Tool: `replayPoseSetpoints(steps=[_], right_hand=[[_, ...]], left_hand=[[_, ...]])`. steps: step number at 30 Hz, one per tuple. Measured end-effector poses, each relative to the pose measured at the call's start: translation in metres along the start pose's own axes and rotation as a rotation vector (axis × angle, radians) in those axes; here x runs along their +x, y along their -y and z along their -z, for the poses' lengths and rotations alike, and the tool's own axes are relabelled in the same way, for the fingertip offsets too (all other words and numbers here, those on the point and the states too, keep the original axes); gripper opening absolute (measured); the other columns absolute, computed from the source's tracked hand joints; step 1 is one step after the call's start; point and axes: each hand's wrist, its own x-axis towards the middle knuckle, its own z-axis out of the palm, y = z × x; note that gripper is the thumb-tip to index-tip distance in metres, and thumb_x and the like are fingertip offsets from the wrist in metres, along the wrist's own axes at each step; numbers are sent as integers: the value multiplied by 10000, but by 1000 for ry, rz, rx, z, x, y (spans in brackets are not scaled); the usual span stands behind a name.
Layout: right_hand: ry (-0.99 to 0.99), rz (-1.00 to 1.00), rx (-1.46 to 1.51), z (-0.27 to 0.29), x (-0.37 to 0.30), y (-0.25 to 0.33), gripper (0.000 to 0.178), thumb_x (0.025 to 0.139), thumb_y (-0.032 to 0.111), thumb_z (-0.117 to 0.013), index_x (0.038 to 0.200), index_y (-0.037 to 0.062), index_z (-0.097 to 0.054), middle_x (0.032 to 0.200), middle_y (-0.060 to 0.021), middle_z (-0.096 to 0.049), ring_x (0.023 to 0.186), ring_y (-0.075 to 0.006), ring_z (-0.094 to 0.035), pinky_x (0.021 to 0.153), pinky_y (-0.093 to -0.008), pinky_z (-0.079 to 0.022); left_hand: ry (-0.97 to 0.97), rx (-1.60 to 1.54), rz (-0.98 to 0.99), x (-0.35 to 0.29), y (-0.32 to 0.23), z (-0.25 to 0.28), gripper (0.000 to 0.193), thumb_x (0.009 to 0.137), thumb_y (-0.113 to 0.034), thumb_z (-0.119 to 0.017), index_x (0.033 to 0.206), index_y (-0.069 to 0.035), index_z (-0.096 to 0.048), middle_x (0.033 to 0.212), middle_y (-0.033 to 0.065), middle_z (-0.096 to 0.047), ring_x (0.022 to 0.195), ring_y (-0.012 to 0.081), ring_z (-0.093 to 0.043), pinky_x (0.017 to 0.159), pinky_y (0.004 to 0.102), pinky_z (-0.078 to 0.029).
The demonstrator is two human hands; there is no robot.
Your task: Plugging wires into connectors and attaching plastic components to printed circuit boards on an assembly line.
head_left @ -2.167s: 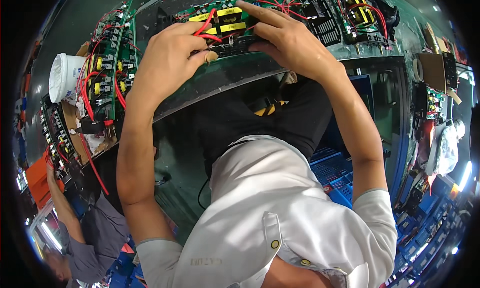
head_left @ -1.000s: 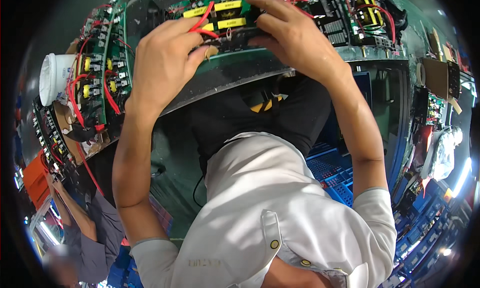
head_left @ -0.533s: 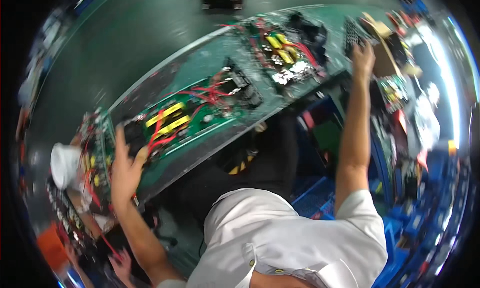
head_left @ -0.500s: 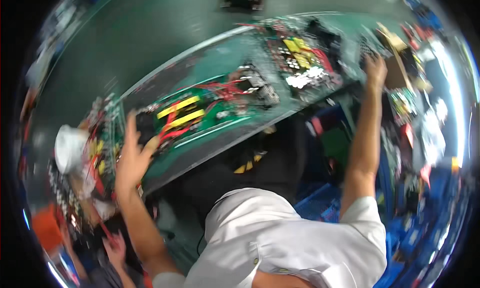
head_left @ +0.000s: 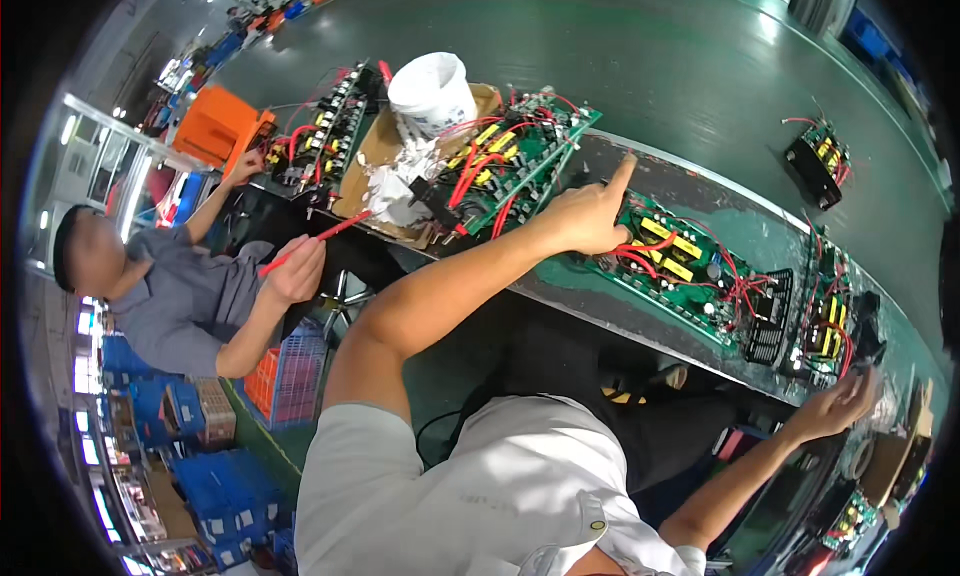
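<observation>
My left hand (head_left: pixel 592 218) is at the left end of a green circuit board (head_left: pixel 690 276) with yellow-wrapped parts and red wires. Its index finger points outward and the thumb is near the red wires; the other fingers are partly hidden. A black slotted end panel (head_left: pixel 768 316) stands at the board's right end. My right hand (head_left: pixel 838 408) hovers at the bench's near right edge, fingers loosely bent and apart, with nothing visible in them. Closest to it are a second populated board (head_left: pixel 828 326) and a crumpled black bag (head_left: pixel 866 326).
Left along the bench stand another wired board (head_left: pixel 520 156), a white bucket (head_left: pixel 432 94) and a cardboard tray (head_left: pixel 352 191). A seated co-worker holds a red rod-like tool (head_left: pixel 315 241) beside an orange bin (head_left: pixel 215 126). One assembly (head_left: pixel 822 164) lies farther off, at the upper right.
The view has swung left, bringing the co-worker into fuller sight. My right hand has come back from the cluttered far right toward the bench's near edge. The left hand stays by the board's left end.
</observation>
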Motion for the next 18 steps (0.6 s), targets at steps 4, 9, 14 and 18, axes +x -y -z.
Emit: replayPoseSetpoints(steps=[4, 9, 14, 18], right_hand=[[55, -12, 162, -18, -35, 66, 267, 1006, -23, -513, 1268, -53, -555, 1262, -156, -563, 1141, -239, -587, 950, -348, -523], [144, -132, 299, -41, -60, 101, 227, 1029, 0, -469, 1239, -60, -529, 1256, -167, -520, 1132, -246, -569, 931, -341, -500], [246, -111, 168, -45, -67, 104, 207, 980, -25, -511, 1175, -31, -578, 1207, -162, -563, 1179, -280, -537, 938, -350, -481], [347, -270, 324, -62, -97, 96, 309, 956, -79, -501, 1249, 7, -550, 1295, -133, -495, 1092, -217, -582, 903, -318, -494]], left_hand=[[-49, 64, 12, 0, -13, 2, 910, 783, -181, -654, 1575, -207, -206, 930, 270, -678, 897, 439, -668, 811, 516, -533], [-256, 47, -184, -4, 6, 13, 724, 760, -163, -636, 1464, -182, -463, 916, 222, -699, 806, 386, -682, 749, 493, -542], [-285, 198, -212, 12, -43, 109, 556, 750, -219, -646, 1306, -217, -647, 1010, 152, -728, 832, 319, -707, 786, 415, -553], [-410, 278, -275, 72, -19, 187, 569, 764, -219, -684, 1329, -171, -631, 1250, 149, -677, 1077, 280, -680, 944, 350, -510]])
